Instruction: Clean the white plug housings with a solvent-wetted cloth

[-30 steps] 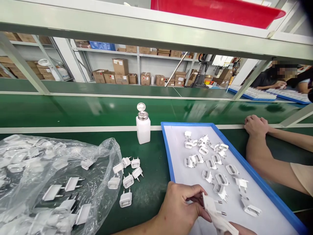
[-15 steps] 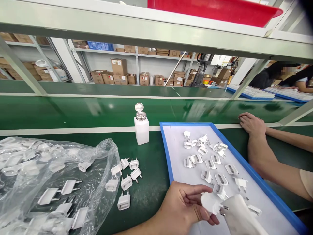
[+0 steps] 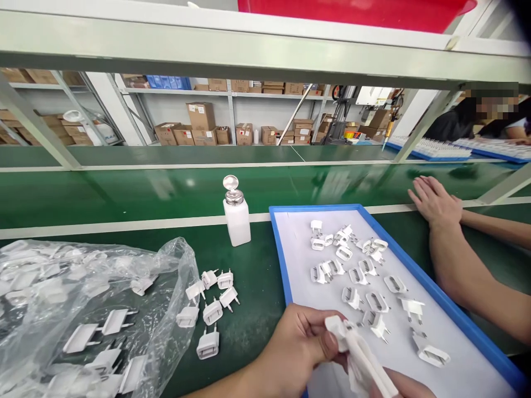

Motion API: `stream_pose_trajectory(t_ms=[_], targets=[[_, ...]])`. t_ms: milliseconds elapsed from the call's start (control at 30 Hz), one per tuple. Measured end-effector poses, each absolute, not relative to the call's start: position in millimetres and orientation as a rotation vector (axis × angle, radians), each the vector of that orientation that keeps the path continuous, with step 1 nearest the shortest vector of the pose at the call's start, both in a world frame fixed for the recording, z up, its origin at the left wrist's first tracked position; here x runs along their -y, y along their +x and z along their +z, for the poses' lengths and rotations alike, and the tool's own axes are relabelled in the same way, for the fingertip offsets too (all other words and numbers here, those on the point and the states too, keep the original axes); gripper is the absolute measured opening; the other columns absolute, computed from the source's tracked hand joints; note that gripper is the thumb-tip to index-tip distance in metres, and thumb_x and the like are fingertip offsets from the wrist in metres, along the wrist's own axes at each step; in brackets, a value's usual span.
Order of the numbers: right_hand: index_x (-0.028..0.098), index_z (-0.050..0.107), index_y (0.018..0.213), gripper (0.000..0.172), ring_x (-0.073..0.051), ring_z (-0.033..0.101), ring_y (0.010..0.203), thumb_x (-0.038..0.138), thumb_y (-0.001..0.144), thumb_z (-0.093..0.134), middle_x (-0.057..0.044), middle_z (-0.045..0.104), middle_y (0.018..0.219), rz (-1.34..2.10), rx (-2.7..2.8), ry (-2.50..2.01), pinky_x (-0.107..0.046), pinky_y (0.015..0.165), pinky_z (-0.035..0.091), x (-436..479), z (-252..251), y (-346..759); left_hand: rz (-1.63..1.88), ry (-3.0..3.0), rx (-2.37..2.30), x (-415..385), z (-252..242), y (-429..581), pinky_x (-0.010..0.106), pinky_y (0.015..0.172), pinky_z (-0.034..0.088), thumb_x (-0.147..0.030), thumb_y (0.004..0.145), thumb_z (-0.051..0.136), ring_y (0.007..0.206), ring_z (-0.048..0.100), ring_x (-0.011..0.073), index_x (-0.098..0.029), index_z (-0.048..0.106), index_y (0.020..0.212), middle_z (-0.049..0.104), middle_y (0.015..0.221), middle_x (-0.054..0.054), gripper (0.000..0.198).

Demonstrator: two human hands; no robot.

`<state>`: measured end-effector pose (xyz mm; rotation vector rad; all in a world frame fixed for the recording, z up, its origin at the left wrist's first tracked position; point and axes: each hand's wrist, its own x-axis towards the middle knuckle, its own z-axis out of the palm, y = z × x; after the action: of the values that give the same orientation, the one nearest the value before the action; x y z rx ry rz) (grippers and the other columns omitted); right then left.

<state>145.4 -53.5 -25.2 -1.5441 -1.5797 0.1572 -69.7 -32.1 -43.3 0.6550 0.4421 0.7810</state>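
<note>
My left hand (image 3: pixel 296 345) pinches a white plug adapter (image 3: pixel 337 327) at the bottom centre, over the near corner of the blue-rimmed tray (image 3: pixel 279 250). My right hand (image 3: pixel 409 385) is mostly cut off by the lower edge and presses a white cloth (image 3: pixel 365 365) against the adapter. Several white adapters (image 3: pixel 357 271) lie scattered on the tray's white liner. A few more adapters (image 3: pixel 209 304) lie loose on the green bench left of the tray.
A clear plastic bag (image 3: pixel 83 309) holding several adapters sprawls at the left. A white pump bottle (image 3: pixel 236 215) with a metal top stands behind the tray. Another person's hand (image 3: pixel 435 202) and forearm (image 3: pixel 468 276) rest at the right. The green conveyor belt (image 3: pixel 166 188) runs behind.
My left hand has closed around the adapter and the cloth now wraps over it. The other person's hand has spread flat on the belt edge.
</note>
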Motion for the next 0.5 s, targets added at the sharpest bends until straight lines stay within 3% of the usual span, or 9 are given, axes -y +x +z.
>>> stream_pose_trajectory(t_ms=[67,167,233,333,433,500], targets=[[0.031,0.076,0.055,0.047,-0.031,0.074,0.08,0.051,0.089,0.051,-0.002,0.074,0.077,0.309,1.619,-1.349,-0.026,0.055,0.052,-17.9,12.0,201.8,0.794,0.552,-0.49,31.3,-45.8,-68.0,0.022,0.062,0.049,-0.055,0.055,0.094,0.061,0.062,0.0118,-0.006,0.077,0.075,0.071,0.07,0.007,0.056],[0.034,0.081,0.078,0.061,-0.039,0.058,0.124,0.05,0.097,0.026,0.001,0.071,0.116,0.342,1.531,-1.286,-0.043,0.081,0.057,-116.6,32.7,280.4,0.763,0.403,-0.539,29.8,-48.3,-67.4,0.023,0.06,0.052,-0.047,0.054,0.097,0.062,0.073,0.0175,-0.008,0.075,0.072,0.079,0.079,0.014,0.048],[0.035,0.081,0.088,0.065,-0.035,0.051,0.132,0.035,0.097,0.017,0.006,0.066,0.128,0.396,1.466,-1.236,-0.044,0.095,0.051,-158.6,17.2,315.4,0.754,0.347,-0.548,27.7,-51.0,-68.0,0.021,0.059,0.053,-0.045,0.057,0.096,0.063,0.076,0.0182,-0.01,0.076,0.075,0.081,0.081,0.014,0.044],[0.044,0.077,0.102,0.067,-0.031,0.044,0.138,0.032,0.096,0.012,0.016,0.058,0.137,0.47,1.353,-1.124,-0.039,0.101,0.045,-192.0,-24.5,350.6,0.72,0.319,-0.522,23.6,-58.5,-69.6,0.018,0.056,0.054,-0.054,0.059,0.093,0.059,0.076,0.0155,-0.011,0.079,0.085,0.082,0.079,0.011,0.052],[0.06,0.065,0.116,0.051,-0.029,0.037,0.143,0.05,0.094,0.02,0.021,0.058,0.136,0.493,1.274,-1.005,-0.036,0.1,0.042,-215.7,-58.2,387.1,0.724,0.305,-0.466,20.2,-62.4,-72.4,0.019,0.059,0.057,-0.063,0.064,0.086,0.063,0.077,0.017,-0.013,0.081,0.089,0.082,0.08,0.011,0.055],[0.058,0.063,0.12,0.048,-0.034,0.032,0.143,0.065,0.087,0.029,0.016,0.058,0.135,0.498,1.321,-0.951,-0.041,0.092,0.042,-230.9,-70.8,414.5,0.703,0.315,-0.502,18.9,-58.9,-74.3,0.022,0.066,0.059,-0.063,0.073,0.08,0.071,0.078,0.0182,-0.014,0.081,0.09,0.082,0.088,0.013,0.053]])
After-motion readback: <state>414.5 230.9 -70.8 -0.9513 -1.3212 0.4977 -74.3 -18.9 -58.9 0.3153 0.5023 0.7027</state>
